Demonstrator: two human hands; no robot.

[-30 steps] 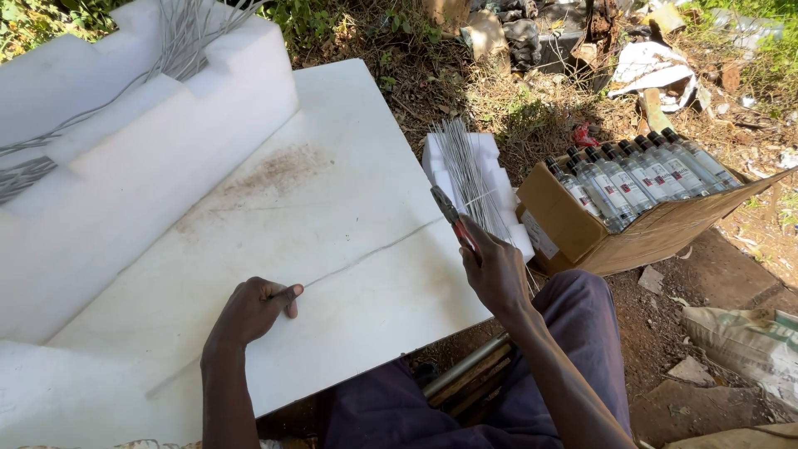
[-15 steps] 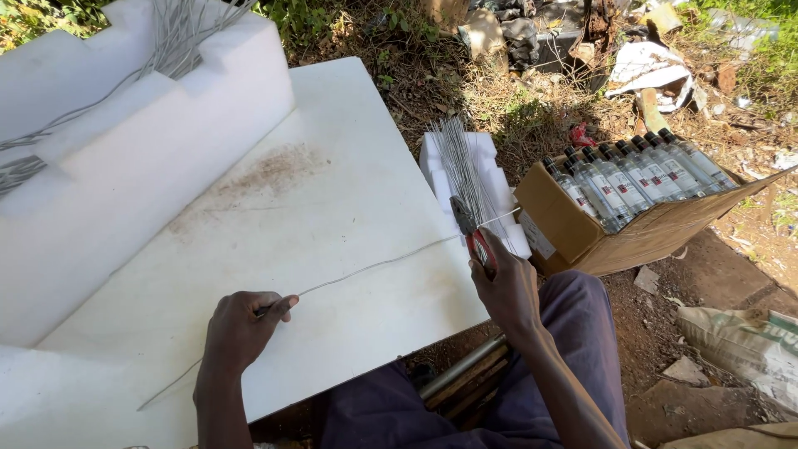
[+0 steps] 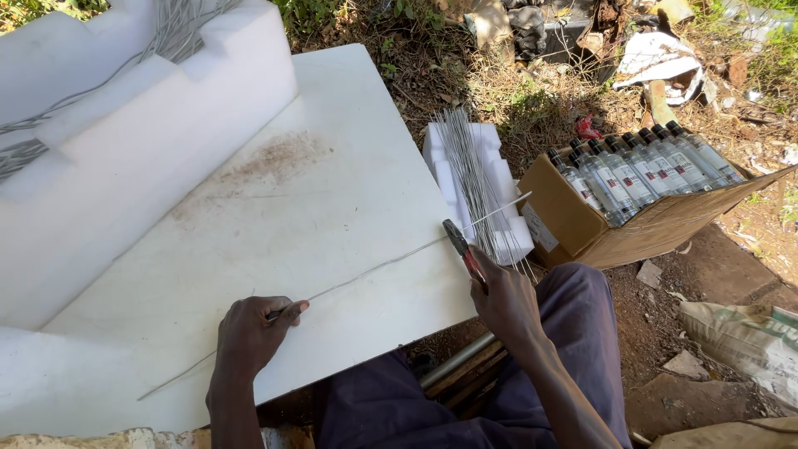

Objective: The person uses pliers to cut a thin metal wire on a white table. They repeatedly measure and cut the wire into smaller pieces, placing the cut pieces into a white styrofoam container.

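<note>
Sliding leftward, left hand (image 3: 249,333) pins wire (image 3: 374,268) (pliers (image 3: 461,249) clamped, unmoved).

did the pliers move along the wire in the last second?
Yes, slightly. The pliers in the right hand were over the white board, near its right edge; now their jaws sit past that edge, closer to the cut wire bundle.

The wire (image 3: 374,270) has slid rightward through the pliers (image 3: 462,248), its tip past them.

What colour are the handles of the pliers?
Red, on the pliers in the right hand; head view.
</note>
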